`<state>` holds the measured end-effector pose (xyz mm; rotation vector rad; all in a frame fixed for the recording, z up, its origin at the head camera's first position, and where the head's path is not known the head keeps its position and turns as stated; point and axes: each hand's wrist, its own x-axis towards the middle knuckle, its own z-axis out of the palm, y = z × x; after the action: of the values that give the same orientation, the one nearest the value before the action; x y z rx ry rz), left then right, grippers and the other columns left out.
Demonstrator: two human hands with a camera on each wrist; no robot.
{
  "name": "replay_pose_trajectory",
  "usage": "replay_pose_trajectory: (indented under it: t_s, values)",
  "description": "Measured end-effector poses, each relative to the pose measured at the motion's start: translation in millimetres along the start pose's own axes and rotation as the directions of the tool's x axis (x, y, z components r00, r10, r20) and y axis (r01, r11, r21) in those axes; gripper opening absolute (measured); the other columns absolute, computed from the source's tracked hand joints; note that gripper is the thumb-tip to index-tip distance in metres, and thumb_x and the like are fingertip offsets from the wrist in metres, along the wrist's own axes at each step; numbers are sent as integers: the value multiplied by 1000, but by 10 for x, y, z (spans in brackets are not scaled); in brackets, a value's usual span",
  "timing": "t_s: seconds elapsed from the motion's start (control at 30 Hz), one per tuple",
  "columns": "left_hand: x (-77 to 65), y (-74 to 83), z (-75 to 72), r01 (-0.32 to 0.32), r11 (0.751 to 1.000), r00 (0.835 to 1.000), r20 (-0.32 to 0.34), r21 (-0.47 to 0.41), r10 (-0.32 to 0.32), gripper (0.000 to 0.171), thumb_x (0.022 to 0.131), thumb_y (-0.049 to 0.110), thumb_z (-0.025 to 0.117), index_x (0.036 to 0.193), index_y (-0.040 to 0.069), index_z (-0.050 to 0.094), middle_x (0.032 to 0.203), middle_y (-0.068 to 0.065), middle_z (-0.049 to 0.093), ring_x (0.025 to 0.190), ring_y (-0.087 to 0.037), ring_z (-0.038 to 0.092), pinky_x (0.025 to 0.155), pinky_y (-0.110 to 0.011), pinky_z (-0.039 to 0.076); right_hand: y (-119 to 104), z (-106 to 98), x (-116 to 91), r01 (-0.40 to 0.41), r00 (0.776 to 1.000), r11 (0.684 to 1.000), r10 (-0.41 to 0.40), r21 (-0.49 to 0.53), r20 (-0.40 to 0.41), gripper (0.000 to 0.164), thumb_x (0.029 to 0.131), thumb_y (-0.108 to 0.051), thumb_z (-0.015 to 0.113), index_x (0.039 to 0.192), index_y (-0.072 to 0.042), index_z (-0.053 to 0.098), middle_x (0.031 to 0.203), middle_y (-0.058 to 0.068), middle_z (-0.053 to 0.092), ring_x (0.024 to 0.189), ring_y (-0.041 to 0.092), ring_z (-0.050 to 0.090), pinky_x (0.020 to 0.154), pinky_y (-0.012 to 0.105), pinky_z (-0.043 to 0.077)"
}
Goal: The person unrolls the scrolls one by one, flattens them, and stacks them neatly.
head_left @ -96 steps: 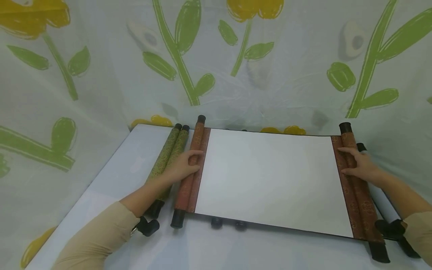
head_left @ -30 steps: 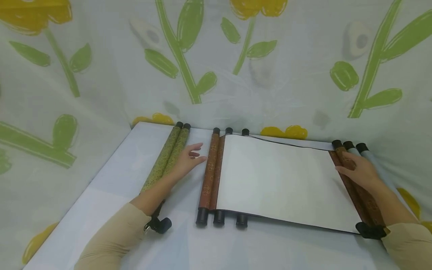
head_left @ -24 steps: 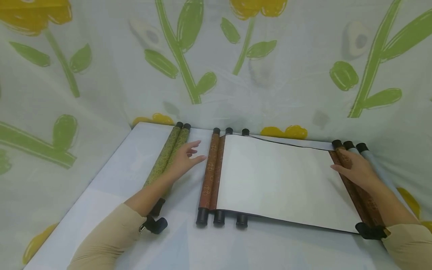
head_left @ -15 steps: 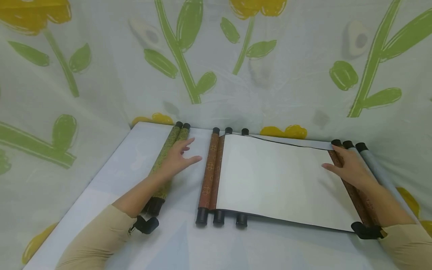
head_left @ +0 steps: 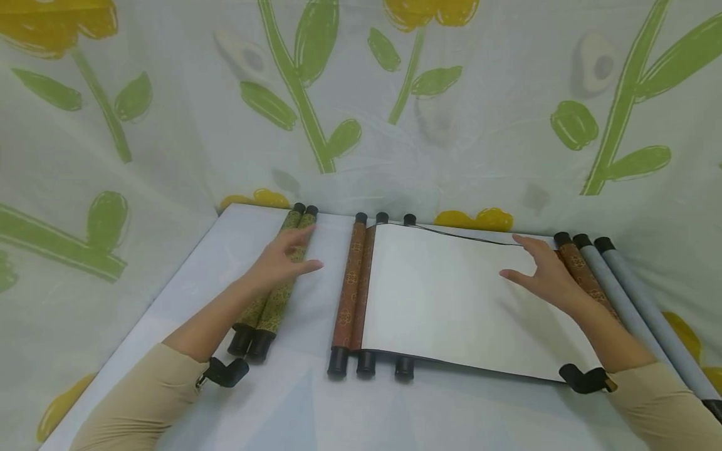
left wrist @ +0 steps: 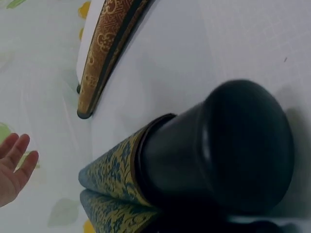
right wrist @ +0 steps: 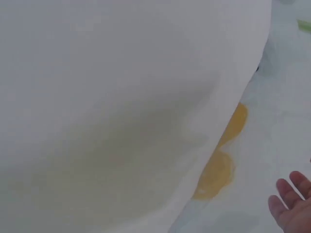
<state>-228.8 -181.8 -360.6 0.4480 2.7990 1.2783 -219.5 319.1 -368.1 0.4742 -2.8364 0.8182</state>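
Note:
An unrolled hanging scroll lies on the table, its blank white sheet (head_left: pixel 451 294) spread between a left brown patterned roller (head_left: pixel 351 288) and a right brown patterned roller (head_left: pixel 586 275). My right hand (head_left: pixel 549 275) hovers over the sheet near its right end, fingers and thumb apart, holding nothing. Over two rolled green-gold scrolls (head_left: pixel 276 313) at the left is my left hand (head_left: pixel 276 260), also spread and holding nothing. In the left wrist view, a black end knob (left wrist: pixel 243 145) of a green scroll fills the front, with my fingertips at the left edge. The right wrist view shows mostly white sheet.
Two grey-blue rollers (head_left: pixel 643 307) lie right of the brown one. Black knobs (head_left: pixel 404 368) of other rollers stick out from under the white sheet. A patterned curtain (head_left: pixel 479 125) hangs behind the white table (head_left: pixel 271 413).
Both hands earlier held the brown rollers with the scroll raised; it now lies lower on the table. Both hands have let go and drawn left, the right one off its roller.

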Motion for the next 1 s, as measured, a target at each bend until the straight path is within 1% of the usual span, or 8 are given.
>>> replay_pose_trajectory:
  t_s: [0.17,0.23,0.33,0.47,0.57,0.7,0.8,1.0]
  values:
    - [8,-83,-65,-25,999,1000,18,31,24,80,82,44,70,149,26,31,145,-13,32,128,-35,40,104,-52,35,-163,124,91,56,998,998,-54,42,-38,78,83,-22,73,142,5,32,141,31,33,128,49,30,95,67,31]
    - [15,-148,-91,-41,999,999,30,28,40,79,83,40,70,149,24,30,146,-15,30,130,-36,38,105,-53,33,-219,163,132,82,996,995,-79,55,-49,77,82,-22,74,142,5,34,141,30,33,128,48,30,96,66,31]
    - [17,-251,-128,-35,999,998,51,38,33,82,84,37,70,150,19,26,147,-18,26,132,-40,33,105,-56,32,-306,222,193,111,992,992,-107,66,-59,76,82,-22,74,141,4,35,142,28,34,128,45,32,97,65,32]
    - [8,-376,-170,23,996,995,93,89,-31,94,83,37,71,153,13,12,150,-24,19,135,-45,24,105,-61,28,-438,316,258,120,992,990,-116,80,-54,76,82,-25,74,142,2,35,143,25,34,128,43,34,98,63,33]
    - [-3,-452,-186,43,992,992,115,115,-56,98,83,35,71,153,11,6,151,-27,13,138,-46,17,105,-63,23,-534,412,297,120,992,988,-117,96,-36,77,82,-26,74,143,-1,35,143,23,35,128,40,36,99,62,34]
    - [-15,-545,-196,53,991,991,116,123,-67,99,82,36,71,153,11,7,151,-29,10,138,-47,12,105,-65,21,-645,548,334,138,990,983,-136,124,-23,76,81,-23,75,143,-3,36,143,20,36,125,37,41,98,59,37]
    - [-28,-626,-204,85,986,987,127,143,-103,100,81,39,72,152,8,10,149,-33,6,136,-51,11,103,-67,22,-727,633,360,165,986,976,-163,145,-25,76,80,-21,76,142,-3,37,143,20,35,126,37,40,99,58,38]
    - [-51,-799,-197,145,970,958,217,194,-186,103,78,45,73,151,4,13,146,-37,5,134,-55,12,102,-67,24,-902,746,421,207,978,963,-208,170,-15,78,79,-20,77,142,-2,37,144,19,34,130,35,36,101,55,37]
